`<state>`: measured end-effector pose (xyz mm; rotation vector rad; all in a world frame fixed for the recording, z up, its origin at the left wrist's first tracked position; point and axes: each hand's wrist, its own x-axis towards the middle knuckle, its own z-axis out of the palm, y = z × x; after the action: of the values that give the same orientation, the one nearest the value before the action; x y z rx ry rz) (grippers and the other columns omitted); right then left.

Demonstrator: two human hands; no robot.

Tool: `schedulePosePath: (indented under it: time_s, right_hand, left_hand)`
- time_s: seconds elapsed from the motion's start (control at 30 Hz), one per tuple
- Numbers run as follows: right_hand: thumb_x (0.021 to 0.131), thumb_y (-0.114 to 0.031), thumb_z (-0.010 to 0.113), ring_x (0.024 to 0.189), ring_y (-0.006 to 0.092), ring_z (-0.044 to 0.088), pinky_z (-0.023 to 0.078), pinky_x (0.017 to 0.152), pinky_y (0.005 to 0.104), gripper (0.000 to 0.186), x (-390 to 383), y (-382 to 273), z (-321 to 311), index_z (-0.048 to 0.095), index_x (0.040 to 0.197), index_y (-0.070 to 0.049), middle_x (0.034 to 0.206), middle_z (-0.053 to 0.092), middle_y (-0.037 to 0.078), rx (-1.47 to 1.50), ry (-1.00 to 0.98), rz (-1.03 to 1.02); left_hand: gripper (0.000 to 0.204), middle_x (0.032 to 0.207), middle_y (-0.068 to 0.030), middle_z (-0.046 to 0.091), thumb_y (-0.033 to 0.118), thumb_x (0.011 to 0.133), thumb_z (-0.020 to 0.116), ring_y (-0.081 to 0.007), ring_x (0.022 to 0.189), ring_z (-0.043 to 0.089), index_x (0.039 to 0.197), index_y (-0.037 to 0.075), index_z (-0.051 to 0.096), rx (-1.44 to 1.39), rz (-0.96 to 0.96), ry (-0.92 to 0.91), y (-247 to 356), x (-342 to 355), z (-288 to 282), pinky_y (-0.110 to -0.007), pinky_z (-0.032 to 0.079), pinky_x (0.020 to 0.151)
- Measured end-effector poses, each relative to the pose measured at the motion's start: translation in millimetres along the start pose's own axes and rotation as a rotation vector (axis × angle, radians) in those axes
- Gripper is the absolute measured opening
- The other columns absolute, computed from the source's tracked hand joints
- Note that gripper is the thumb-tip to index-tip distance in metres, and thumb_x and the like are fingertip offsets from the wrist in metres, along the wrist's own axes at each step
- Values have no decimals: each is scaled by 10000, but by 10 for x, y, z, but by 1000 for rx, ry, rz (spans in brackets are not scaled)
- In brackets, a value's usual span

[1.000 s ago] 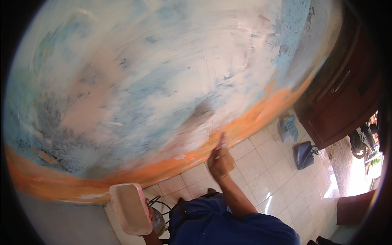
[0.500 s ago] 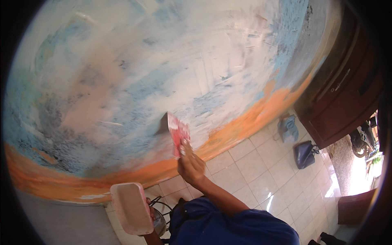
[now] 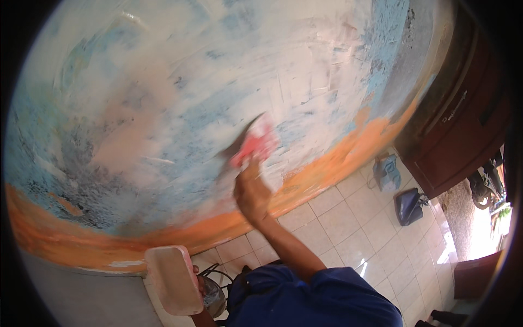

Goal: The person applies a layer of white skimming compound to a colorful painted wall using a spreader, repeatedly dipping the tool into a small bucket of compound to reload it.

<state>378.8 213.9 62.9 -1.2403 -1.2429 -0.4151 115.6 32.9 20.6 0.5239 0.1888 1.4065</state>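
The right hand (image 3: 251,192) grips a flat red scraper (image 3: 256,143), blade against the rough patchy wall (image 3: 163,98), long axis pointing toward 1 o'clock. The left hand (image 3: 197,275), at 7 o'clock, grips a rectangular putty-coated board (image 3: 171,278).

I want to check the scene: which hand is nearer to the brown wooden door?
Right. The right hand works at the wall, left of the door; the left hand, holding a pink board, is lower and farther left.
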Motion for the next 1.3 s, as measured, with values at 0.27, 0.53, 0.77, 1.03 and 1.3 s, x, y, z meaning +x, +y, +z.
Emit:
schedulePosePath:
  time_s: [0.27,0.53,0.77,1.03,1.3]
  right_hand:
    - [852,-5,550,808,286,668,530,601,311,326,327,-37,-843,543,1168,71,1102,608,227,-247,-155,212]
    - [811,27,571,609,233,637,472,483,284,311,526,682,-192,589,1122,34,940,663,173,-184,282,59]
    - [811,-121,573,612,344,616,484,487,398,524,-494,-501,-347,410,1295,-3,1188,532,280,117,-361,-9]
    - [838,60,535,923,268,656,544,689,288,224,901,932,-454,585,1057,77,1113,616,196,-247,613,53]
    - [794,15,564,811,325,661,530,595,352,586,194,-67,34,320,1324,76,1140,573,263,23,17,100]
  left_hand:
    - [715,1151,-324,382,445,840,549,-411,696,565,1307,-31,291,36,35,-4,93,-99,-51,-429,531,478]
    - [753,1167,-316,371,474,828,550,-411,693,559,1304,-43,281,54,26,-44,134,-51,-98,-424,520,478]
    - [784,1146,-306,388,505,806,556,-404,670,549,1324,-10,271,41,-36,-38,204,-28,-103,-439,512,475]
    - [711,1088,-330,426,560,844,405,-395,528,516,1353,78,286,7,54,175,196,-186,-206,-418,425,386]
    - [692,1076,-335,442,531,878,385,-387,537,523,1338,25,286,152,120,141,152,-133,-261,-410,430,389]
